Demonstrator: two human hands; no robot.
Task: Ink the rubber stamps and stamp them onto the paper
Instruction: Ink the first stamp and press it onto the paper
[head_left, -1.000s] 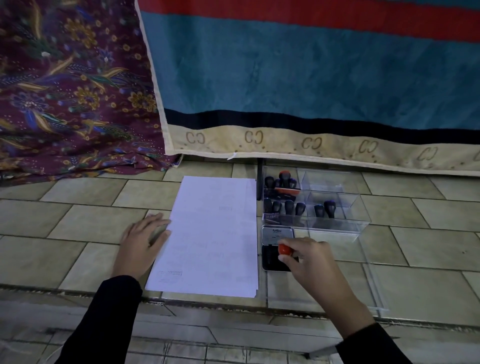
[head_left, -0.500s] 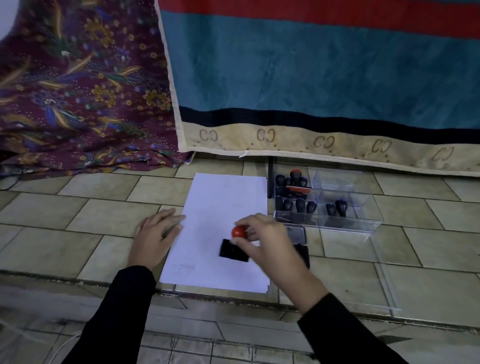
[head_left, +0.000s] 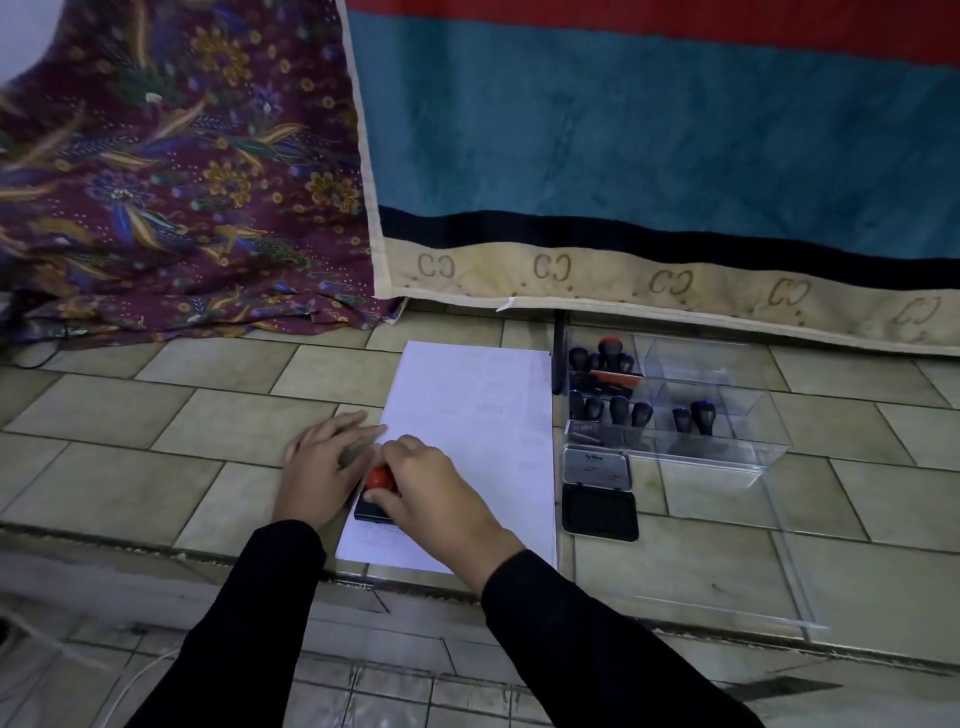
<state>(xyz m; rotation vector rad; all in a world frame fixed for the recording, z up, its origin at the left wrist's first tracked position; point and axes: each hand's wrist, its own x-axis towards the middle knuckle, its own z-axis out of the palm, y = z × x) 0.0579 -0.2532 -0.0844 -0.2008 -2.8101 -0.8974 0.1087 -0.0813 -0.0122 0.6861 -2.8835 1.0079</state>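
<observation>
A white sheet of paper (head_left: 478, 415) lies on the tiled ledge. My right hand (head_left: 436, 499) grips a stamp with a red knob and a black base (head_left: 378, 480) and holds it down on the paper's lower left corner. My left hand (head_left: 324, 467) lies flat with fingers straight on the paper's left edge. An open black ink pad (head_left: 600, 506) with its lid raised sits right of the paper. Behind it a clear plastic box (head_left: 727, 447) holds several black-handled stamps (head_left: 618, 410).
A floral purple cloth (head_left: 171, 171) and a blue striped cloth (head_left: 649, 130) hang at the back. The clear box lid (head_left: 800, 587) lies flat at the right front. The ledge's front edge (head_left: 156, 551) drops to a lower tiled step.
My right hand carried the red-knobbed stamp from the ink pad leftwards across the paper and set it down on the lower left corner. My left hand stayed on the paper's edge.
</observation>
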